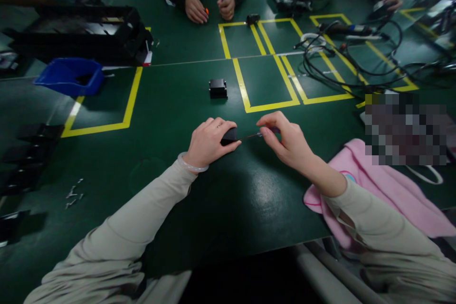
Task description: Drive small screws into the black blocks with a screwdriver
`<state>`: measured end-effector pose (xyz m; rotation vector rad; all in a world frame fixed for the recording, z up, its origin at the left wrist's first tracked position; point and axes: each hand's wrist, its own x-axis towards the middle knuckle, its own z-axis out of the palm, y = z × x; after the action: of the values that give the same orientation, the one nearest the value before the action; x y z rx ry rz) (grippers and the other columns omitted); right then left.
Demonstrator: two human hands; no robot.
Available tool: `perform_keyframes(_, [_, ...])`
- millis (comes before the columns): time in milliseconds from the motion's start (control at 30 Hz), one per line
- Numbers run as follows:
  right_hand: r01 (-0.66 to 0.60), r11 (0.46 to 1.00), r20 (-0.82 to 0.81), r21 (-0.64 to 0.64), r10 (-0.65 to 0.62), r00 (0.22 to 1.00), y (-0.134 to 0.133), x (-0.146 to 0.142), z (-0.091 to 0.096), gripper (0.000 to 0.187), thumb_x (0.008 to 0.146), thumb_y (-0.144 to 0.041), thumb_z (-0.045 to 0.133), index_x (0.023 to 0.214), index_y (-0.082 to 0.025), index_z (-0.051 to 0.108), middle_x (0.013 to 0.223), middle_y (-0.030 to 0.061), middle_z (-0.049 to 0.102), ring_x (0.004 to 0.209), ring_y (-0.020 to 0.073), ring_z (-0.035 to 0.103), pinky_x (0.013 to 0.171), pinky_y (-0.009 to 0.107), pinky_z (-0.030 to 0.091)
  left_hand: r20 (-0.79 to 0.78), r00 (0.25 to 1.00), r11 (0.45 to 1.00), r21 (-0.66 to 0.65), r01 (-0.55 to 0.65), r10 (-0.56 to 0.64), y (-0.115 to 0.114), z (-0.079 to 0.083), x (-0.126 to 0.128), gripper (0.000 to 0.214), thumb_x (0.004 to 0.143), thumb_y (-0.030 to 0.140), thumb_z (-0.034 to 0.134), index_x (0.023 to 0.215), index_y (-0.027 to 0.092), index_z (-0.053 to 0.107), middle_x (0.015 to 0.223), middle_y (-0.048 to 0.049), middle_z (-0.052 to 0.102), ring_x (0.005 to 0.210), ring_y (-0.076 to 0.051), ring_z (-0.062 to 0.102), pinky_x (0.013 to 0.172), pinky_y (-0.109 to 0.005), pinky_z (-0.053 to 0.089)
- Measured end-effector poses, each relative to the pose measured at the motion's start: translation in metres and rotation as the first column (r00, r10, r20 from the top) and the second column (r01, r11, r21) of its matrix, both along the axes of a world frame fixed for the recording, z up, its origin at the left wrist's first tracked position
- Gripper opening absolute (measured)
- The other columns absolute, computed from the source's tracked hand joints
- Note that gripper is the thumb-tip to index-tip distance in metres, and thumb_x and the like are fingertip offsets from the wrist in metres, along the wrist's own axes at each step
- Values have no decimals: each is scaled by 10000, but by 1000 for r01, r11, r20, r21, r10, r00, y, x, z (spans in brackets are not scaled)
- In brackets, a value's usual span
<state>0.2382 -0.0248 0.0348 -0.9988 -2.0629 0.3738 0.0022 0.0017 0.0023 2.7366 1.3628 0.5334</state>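
My left hand [213,140] is closed around a small black block-shaped part [229,137] and rests on the green table. In my right hand [283,135] is a screwdriver [253,136], pinched by its handle. Its thin shaft points left, with the tip at the right end of the black part; whether it sits on a screw I cannot tell. The fingers hide much of the handle and of the part. A little beyond my hands another small black part [218,88] stands on the table.
A blue scoop-shaped bin [73,76] and a long black tray [78,33] stand at the left. Loose screws [73,194] and several black parts [30,152] lie nearer. Cables [320,66] and a pink cloth [374,185] are at the right. Co-workers' hands [195,9] are across the table.
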Motion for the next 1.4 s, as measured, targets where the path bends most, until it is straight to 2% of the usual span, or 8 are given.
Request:
perform_keyframes(133, [-9, 1000, 1, -7, 9, 1000, 0, 0, 0, 75, 993, -266, 512, 972, -209, 557, 761, -17, 640, 614, 106, 625, 600, 213, 470, 2, 1000, 1000, 6, 1, -1, 0, 0, 0, 435, 935, 555, 550, 1182, 208, 638, 1057, -72, 664, 958, -240, 584, 843, -359, 455])
perform_keyframes(367, [5, 1000, 0, 18, -5, 1000, 0, -1, 0, 102, 982, -208, 498, 1060, -194, 561, 803, 2, 640, 646, 114, 626, 630, 224, 486, 4, 1000, 1000, 6, 5, -5, -1, 2, 0, 429, 934, 553, 555, 1174, 208, 641, 1055, -64, 669, 949, -238, 584, 829, -362, 457])
perform_keyframes(567, [-2, 1000, -3, 24, 2, 1000, 0, 0, 0, 71, 994, -247, 515, 960, -205, 561, 756, -19, 637, 591, 94, 611, 578, 206, 457, 1, 1000, 1000, 4, 0, 0, 0, 1, 1, 437, 934, 559, 549, 1179, 208, 639, 1056, -69, 664, 950, -239, 582, 829, -359, 454])
perform_keyframes(733, [12, 999, -11, 30, -11, 1000, -1, 0, -1, 88, 971, -193, 495, 1030, -194, 560, 805, 0, 643, 647, 108, 635, 627, 218, 488, -5, 1000, 1000, -6, -2, 1, 0, 1, 0, 449, 932, 566, 549, 1189, 210, 639, 1062, -72, 663, 960, -244, 583, 839, -366, 456])
perform_keyframes(967, [13, 1000, -2, -8, -13, 1000, 0, -1, -1, 70, 988, -265, 526, 961, -208, 556, 748, -19, 638, 607, 105, 633, 585, 215, 466, 1, 1000, 1000, -13, -2, 2, 0, 1, 0, 446, 932, 562, 552, 1188, 207, 641, 1072, -70, 665, 966, -245, 584, 851, -370, 461])
perform_keyframes(1167, [27, 999, -10, -24, -28, 1000, 0, -1, 0, 94, 983, -229, 483, 1049, -210, 547, 826, 3, 653, 650, 116, 637, 624, 232, 488, 17, 1000, 1000, -24, 2, -2, 0, 2, 1, 432, 931, 545, 559, 1186, 205, 641, 1085, -72, 672, 976, -245, 588, 857, -373, 466])
perform_keyframes(1400, [5, 1000, -12, -10, -6, 1000, 0, 0, 0, 69, 985, -268, 522, 962, -215, 557, 786, -11, 651, 626, 106, 625, 598, 217, 471, 23, 1000, 1000, -29, 3, -3, 0, 3, 0, 416, 934, 534, 554, 1180, 209, 634, 1079, -76, 672, 972, -245, 585, 854, -368, 460])
